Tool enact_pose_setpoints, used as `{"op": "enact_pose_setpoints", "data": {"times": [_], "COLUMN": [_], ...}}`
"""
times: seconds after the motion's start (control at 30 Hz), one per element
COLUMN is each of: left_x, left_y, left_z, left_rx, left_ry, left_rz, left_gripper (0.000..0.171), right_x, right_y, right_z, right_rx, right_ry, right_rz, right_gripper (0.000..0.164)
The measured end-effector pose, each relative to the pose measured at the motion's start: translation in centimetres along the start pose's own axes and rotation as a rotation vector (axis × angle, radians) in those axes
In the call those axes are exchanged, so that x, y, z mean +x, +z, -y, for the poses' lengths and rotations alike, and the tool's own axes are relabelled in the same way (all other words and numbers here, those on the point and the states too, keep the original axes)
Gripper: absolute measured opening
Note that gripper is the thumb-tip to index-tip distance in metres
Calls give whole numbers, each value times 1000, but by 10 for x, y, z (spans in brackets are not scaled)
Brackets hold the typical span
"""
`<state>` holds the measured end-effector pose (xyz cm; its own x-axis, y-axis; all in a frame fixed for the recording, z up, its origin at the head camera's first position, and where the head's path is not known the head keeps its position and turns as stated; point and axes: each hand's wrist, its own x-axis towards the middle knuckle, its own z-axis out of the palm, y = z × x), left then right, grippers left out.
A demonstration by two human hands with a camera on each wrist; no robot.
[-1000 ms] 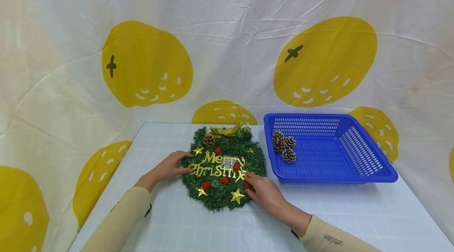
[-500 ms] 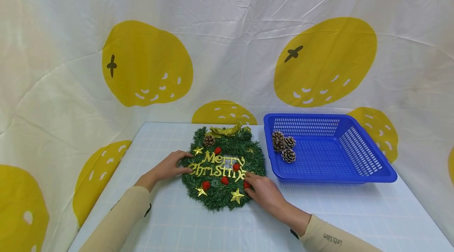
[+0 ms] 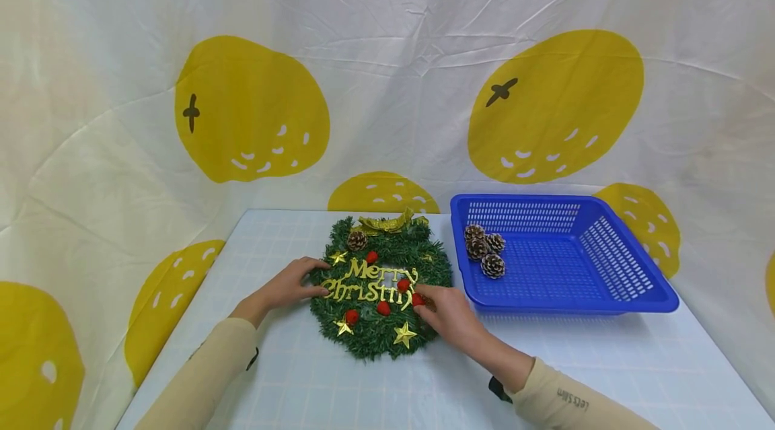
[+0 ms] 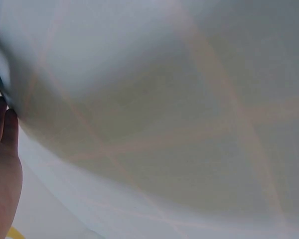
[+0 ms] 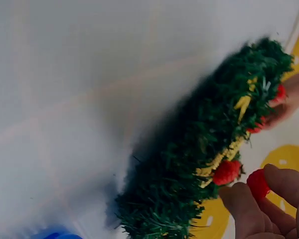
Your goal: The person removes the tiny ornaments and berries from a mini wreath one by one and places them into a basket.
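A green tinsel wreath (image 3: pixel 369 342) lies on the table, bearing a gold "Merry Christmas" sign (image 3: pixel 366 292), gold stars (image 3: pixel 404 334), a pine cone (image 3: pixel 357 240) and several red berries (image 3: pixel 352 316). Over its right side my right hand (image 3: pixel 451 315) pinches a red berry (image 5: pixel 259 183) between thumb and fingers, covering the sign's right end. In the right wrist view that berry shows just off the tinsel, beside another berry (image 5: pixel 226 172). My left hand (image 3: pixel 297 284) rests at the wreath's left edge, its fingers fairly straight in the left wrist view (image 4: pixel 5 164).
To the right of the wreath stands a blue plastic basket (image 3: pixel 566 302) with several pine cones (image 3: pixel 493 266) in its left end. A gold ribbon bow (image 3: pixel 387 223) tops the wreath. Behind the table (image 3: pixel 290 376) hangs a white cloth with yellow fruit prints (image 3: pixel 254 107).
My right hand has moved a little upward and away from the wreath's lower right, carrying the red berry with it. The left hand, wreath and basket have stayed put.
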<state>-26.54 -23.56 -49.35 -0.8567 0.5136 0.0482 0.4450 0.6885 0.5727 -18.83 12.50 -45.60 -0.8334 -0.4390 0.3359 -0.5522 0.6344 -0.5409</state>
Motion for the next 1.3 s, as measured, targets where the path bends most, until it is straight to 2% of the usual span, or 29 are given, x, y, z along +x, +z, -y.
{"op": "enact_pose_setpoints", "data": {"times": [0.2,0.57,0.83,1.13,1.3], "left_x": [0,-1,0,1,1], "left_y": [0,0,1,1,0], "left_z": [1,1,5,4,3], "left_rx": [-2,-4,3,4,-7], "left_ry": [-10,-2,0,1,-8], "left_rz": [8,3,5,2,5], "left_gripper": [59,57,58,57,58], "right_x": [8,29,49,74,83], "right_y": [-11,-41,-69,-101,-112], "right_z": [7,17,14,-1,-13], "right_rx": [107,186,125,81,56], "right_ry": [84,180,173,243,270], "right_rz": [2,-38,-98,-146,-149], "right_gripper": [28,33,38,41,42]}}
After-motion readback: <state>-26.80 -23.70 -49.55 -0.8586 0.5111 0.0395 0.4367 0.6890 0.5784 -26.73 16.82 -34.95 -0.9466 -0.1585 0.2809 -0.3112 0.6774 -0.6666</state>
